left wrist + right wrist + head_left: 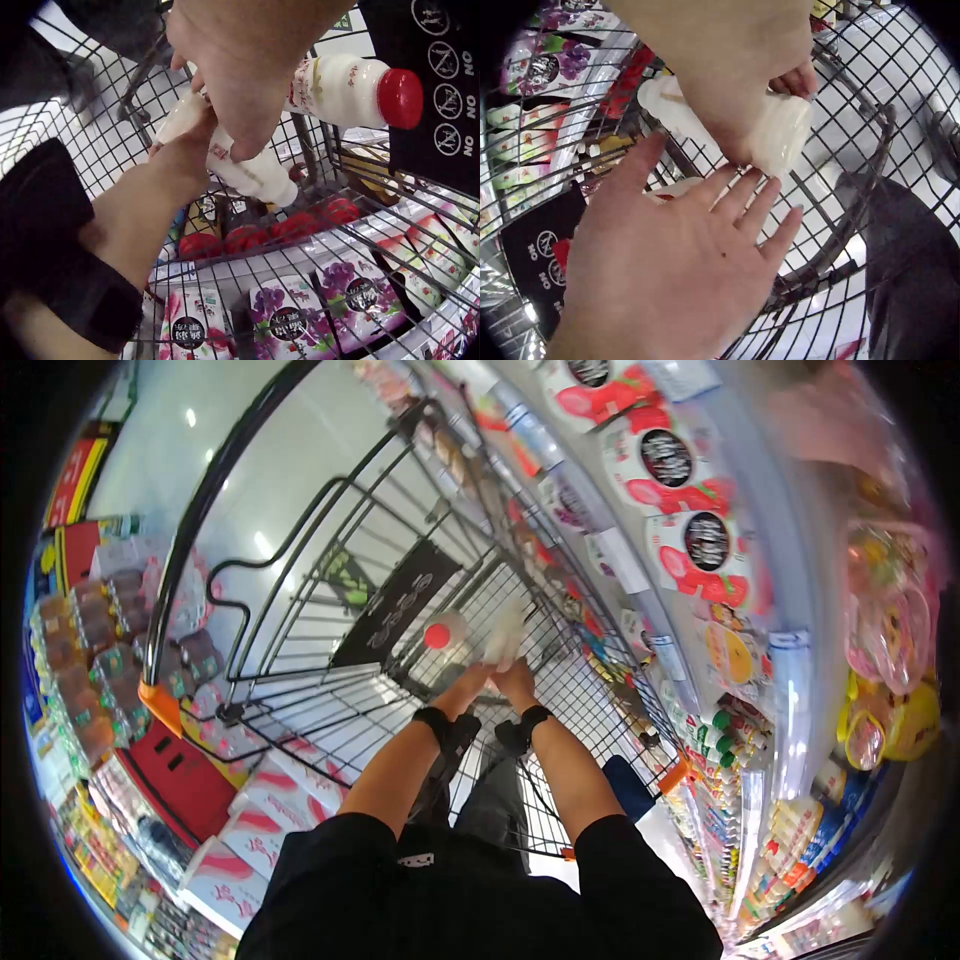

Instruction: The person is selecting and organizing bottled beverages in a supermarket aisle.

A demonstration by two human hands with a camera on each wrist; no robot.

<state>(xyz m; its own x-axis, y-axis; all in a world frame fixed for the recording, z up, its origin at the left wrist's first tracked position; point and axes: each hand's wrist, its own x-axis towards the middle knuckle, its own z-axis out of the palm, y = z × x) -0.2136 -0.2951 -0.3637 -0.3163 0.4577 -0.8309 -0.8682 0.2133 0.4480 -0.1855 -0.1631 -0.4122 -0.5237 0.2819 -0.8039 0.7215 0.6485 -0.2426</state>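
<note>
A white plastic bottle (251, 176) with red lettering is held over the shopping cart, slanting in the left wrist view. My right hand (169, 161) grips it around the middle; in the right wrist view its fingers curl past the bottle (784, 135). My left hand (679, 262) has its palm facing the bottle and its fingers extended, fingertips right at the bottle's end. In the head view my left hand (465, 690) is beside my right hand (515, 685). A second white bottle (341, 90) with a red cap lies in the cart near the black sign.
The wire cart (345, 670) surrounds my hands, with a black sign (395, 605) on its inner side. Shelves of strawberry packs (700, 555) run along the right. Stacked pink-and-white boxes (275, 810) and egg cartons (85, 660) stand on the left.
</note>
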